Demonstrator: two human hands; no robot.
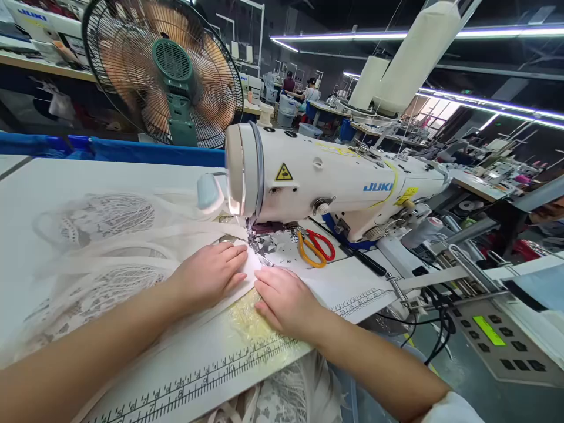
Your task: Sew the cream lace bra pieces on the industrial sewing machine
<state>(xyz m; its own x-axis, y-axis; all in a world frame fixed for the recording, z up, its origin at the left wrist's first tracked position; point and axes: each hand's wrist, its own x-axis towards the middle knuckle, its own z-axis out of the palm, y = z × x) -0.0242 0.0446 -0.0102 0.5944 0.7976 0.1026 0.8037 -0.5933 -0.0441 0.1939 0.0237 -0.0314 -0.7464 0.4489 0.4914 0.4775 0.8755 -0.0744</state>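
Observation:
My left hand [211, 271] lies flat, fingers together and stretched out, on white lace fabric [110, 247] just in front of the sewing machine's needle area [259, 235]. My right hand [284, 299] rests palm down beside it on the fabric's edge, fingertips pointing toward the presser foot. The fabric spreads left across the white table [66, 176]. The white JUKI sewing machine [326, 179] stands directly behind both hands.
Orange and red scissors [315, 245] lie on the machine bed right of the needle. A printed ruler [211, 373] runs along the table's front edge. A large fan [165, 70] stands behind. A control panel [502, 341] sits at right. Other workers sit far back.

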